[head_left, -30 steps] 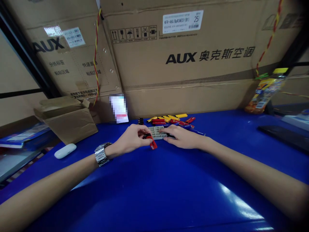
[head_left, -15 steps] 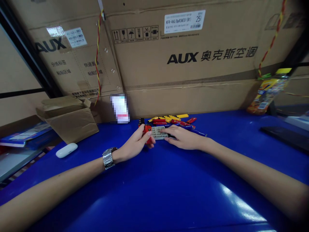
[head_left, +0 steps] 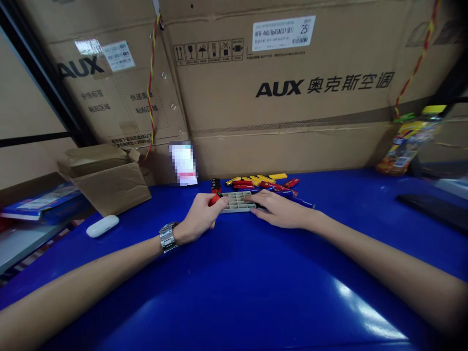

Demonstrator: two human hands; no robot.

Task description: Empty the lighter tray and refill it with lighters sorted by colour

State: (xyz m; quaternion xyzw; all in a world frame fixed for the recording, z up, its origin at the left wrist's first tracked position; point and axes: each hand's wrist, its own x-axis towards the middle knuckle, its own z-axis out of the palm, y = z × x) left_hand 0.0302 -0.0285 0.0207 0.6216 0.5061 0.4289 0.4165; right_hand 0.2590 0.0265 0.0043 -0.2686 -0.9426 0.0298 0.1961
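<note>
A light grey tray (head_left: 238, 205) divided into small compartments lies on the blue table, between my two hands. My left hand (head_left: 200, 214), with a metal watch at the wrist, is closed on a small red piece with a dark end (head_left: 215, 198) at the tray's left edge. Its fingers hide most of that piece. My right hand (head_left: 283, 209) grips the tray's right end, fingertips over the top and thumb at the near side. Just behind the tray lie slim yellow pieces (head_left: 278, 176), red pieces (head_left: 243, 185) and blue pieces (head_left: 302, 202). A short row of black-topped red pieces (head_left: 216, 185) sits behind my left hand.
A lit phone (head_left: 183, 163) leans on the large cardboard boxes (head_left: 285, 141) at the back. To the left are an open carton (head_left: 109, 190) and a white rounded case (head_left: 103, 226). A drink bottle (head_left: 411, 141) and a flat black object (head_left: 431, 210) are at the right.
My left hand has turned and shifted slightly left with the red piece, which is now more hidden, uncovering more of the tray's left end. My right hand stays on the tray.
</note>
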